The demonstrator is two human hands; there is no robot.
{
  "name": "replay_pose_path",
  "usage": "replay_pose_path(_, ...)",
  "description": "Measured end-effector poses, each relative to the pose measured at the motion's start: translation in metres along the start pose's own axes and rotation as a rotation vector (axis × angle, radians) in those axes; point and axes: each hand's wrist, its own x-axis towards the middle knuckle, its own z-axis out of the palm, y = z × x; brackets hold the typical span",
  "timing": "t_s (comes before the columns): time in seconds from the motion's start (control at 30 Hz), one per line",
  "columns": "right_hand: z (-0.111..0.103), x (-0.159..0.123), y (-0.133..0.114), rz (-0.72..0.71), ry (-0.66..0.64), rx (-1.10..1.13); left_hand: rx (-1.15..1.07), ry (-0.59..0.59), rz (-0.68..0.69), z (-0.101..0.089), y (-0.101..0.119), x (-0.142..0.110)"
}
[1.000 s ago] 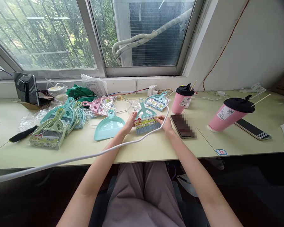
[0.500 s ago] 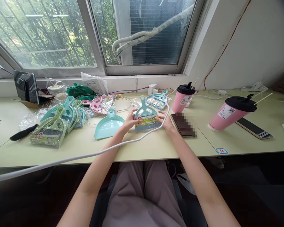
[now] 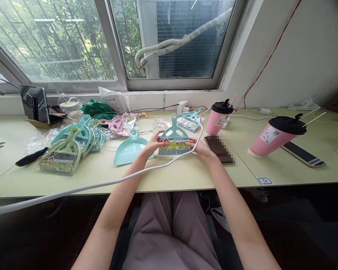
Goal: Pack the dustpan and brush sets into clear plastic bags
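Small brush held in both hands

Nearest, a white cable crosses over the forearms. Beyond it, the left hand and right hand grip opposite sides of the turquoise brush above the table, between a turquoise dustpan and a phone. Farther back stands a pink cup.

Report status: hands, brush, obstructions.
Left hand and right hand gripping teal brush with yellow printed label. White cable crossing before it in view.

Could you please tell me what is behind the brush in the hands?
Behind the brush, a bagged teal set and clear plastic show; whatever the brush itself covers cannot be seen.
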Motion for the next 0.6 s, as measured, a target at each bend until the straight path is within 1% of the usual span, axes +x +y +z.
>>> replay_pose_path(0.23, -0.004, -0.007, -0.004, -0.032, -0.138, -0.037, -0.032, 0.018, 0.023, -0.002, 0.004, -0.002)
replay_pose_path(0.33, -0.004, -0.004, -0.002, -0.048, -0.11, -0.021, -0.024, 0.02, 0.036, -0.002, 0.004, -0.002)
replay_pose_path(0.5, -0.005, 0.003, 0.005, -0.034, -0.007, -0.03, -0.019, 0.002, 0.037, 0.0, 0.003, -0.001)
replay_pose_path(0.6, -0.005, 0.004, 0.005, -0.043, -0.006, -0.021, -0.022, 0.005, 0.036, 0.0, 0.003, -0.001)
